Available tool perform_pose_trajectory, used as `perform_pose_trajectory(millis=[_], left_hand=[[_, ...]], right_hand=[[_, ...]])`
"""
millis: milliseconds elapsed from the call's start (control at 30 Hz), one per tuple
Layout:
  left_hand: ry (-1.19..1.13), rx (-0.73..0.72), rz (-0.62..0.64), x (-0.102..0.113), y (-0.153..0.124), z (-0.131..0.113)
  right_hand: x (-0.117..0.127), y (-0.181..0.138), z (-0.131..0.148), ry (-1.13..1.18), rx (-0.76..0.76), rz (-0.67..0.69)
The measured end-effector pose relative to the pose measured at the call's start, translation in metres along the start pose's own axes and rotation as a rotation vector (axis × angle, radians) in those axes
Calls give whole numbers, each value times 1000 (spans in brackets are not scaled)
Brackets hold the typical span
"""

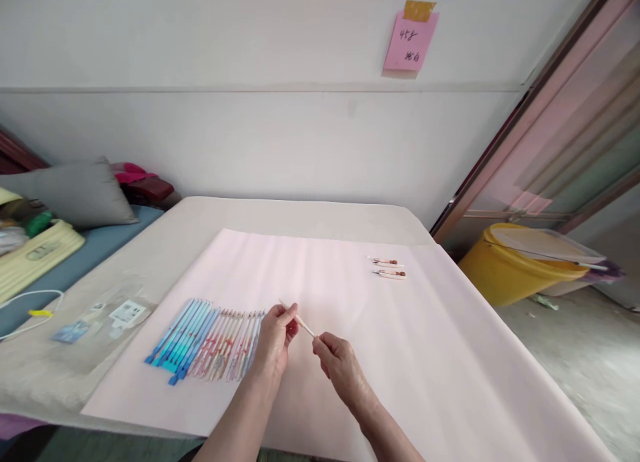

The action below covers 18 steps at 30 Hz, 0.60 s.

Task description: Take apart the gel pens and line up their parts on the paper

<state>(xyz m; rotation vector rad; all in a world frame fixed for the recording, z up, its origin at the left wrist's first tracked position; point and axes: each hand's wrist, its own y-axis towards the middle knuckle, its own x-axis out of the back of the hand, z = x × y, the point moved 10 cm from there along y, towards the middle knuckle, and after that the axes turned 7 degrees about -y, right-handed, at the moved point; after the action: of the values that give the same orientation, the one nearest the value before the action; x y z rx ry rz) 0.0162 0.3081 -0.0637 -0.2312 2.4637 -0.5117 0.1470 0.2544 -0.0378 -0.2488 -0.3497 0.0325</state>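
A slim pale pen [305, 327] is held slantwise above the pink sheet [410, 355]. My left hand [278, 332] pinches it toward its upper left end, while my right hand [341, 367] has its fingers closed round the lower right end. Left of my hands lies a row of several pens [220, 345], blue ones at the left and pinkish-white ones at the right, side by side. My left forearm partly covers the row's right end. Farther back on the right are a few white pens with brown parts [390, 274], lying apart from the row.
A clear plastic bag [107, 322] with labels lies on the cloth-covered table [295, 215] at left. Beyond it are a grey cushion [75, 192] and a yellow striped item [40, 259]. A yellow bin [493, 265] stands right of the table; a pink note [411, 42] hangs on the wall.
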Motion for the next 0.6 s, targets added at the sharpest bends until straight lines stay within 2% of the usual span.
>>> perform_pose_trajectory(millis=[167,400,600], left_hand=[[-74,76,-22,4,2,7],[-98,71,-93,11,3,4],[-8,127,29,-7,-9,23]], right_hand=[[3,0,-1,40,0,-14],[13,0,-2,214,-16,-61],[13,2,-5,376,-45,-72]])
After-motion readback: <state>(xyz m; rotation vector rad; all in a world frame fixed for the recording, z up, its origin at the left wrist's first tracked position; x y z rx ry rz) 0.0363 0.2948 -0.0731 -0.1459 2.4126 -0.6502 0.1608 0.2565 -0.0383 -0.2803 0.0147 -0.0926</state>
